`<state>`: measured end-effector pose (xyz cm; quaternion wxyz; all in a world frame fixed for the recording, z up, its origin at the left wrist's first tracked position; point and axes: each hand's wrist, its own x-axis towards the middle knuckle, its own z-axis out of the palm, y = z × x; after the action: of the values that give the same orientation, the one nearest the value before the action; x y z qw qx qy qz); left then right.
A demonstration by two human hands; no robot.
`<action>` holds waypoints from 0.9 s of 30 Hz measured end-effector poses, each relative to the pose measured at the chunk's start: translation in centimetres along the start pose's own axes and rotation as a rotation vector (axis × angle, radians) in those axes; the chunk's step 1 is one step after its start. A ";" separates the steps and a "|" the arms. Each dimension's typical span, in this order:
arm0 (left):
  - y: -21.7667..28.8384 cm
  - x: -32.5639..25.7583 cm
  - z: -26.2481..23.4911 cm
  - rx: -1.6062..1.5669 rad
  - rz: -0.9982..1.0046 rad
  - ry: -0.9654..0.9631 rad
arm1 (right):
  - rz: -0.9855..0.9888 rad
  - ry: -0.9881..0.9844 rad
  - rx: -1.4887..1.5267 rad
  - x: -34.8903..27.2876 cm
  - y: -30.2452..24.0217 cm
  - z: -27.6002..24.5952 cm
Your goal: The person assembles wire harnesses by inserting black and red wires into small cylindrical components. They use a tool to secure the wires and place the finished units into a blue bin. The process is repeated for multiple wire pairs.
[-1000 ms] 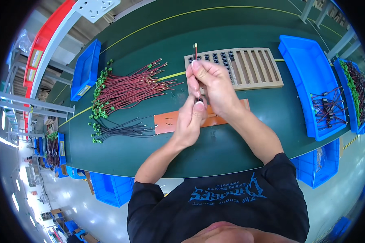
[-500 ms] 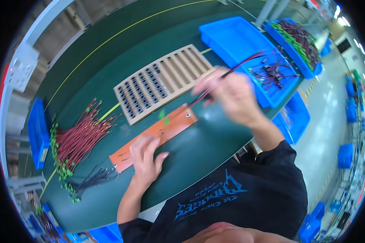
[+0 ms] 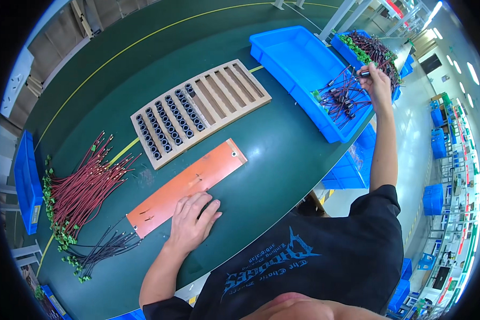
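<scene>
My left hand (image 3: 193, 221) rests at the near edge of an orange board (image 3: 184, 184), its fingers slightly bent and the thumb apart, holding nothing. Over the right part of a large blue tray (image 3: 280, 56), my right hand (image 3: 378, 88) pinches a wire lead with a black cylinder (image 3: 365, 73) on it. Below that hand lie several dark red and black leads with black cylinders (image 3: 342, 101) inside the tray. Beyond the board stands a wooden rack (image 3: 214, 129); black ring-shaped cores (image 3: 168, 125) fill its left slots.
Bundled red wires (image 3: 90, 186) with green connectors lie at the left, black wires (image 3: 104, 249) nearer me. A narrow blue bin (image 3: 28, 181) stands at the far left. Another blue bin (image 3: 346, 50) heaped with leads is behind the tray. More blue bins (image 3: 346, 168) stand below the table edge.
My right hand has moved from beside the board to above the blue tray, carrying the lead. Green pieces seen over the board are gone from there. My left hand stays near the board.
</scene>
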<state>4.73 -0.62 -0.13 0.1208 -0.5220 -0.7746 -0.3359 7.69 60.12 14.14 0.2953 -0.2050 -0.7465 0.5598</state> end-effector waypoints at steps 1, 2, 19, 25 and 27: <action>0.1 0.1 -0.1 -0.002 -0.002 -0.019 | 0.089 0.001 -0.025 0.7 1.7 -0.6; 0.1 0.3 -0.2 -0.006 -0.001 -0.035 | 0.166 -0.057 0.036 1.6 3.9 -1.4; -0.3 0.5 -0.2 0.029 0.017 -0.080 | -0.621 -0.627 -0.543 -6.3 0.0 26.7; -0.6 -0.6 -0.6 0.080 0.114 -0.019 | -0.687 -0.514 -0.659 -7.6 5.1 40.3; -0.2 -1.7 -0.7 0.109 0.072 0.035 | -0.694 -0.426 -0.675 -8.2 5.2 41.1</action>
<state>5.10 -2.31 -0.62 0.1747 -0.5362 -0.7703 -0.2978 -13.88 27.04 -0.77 0.2227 0.0890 -0.9526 0.1870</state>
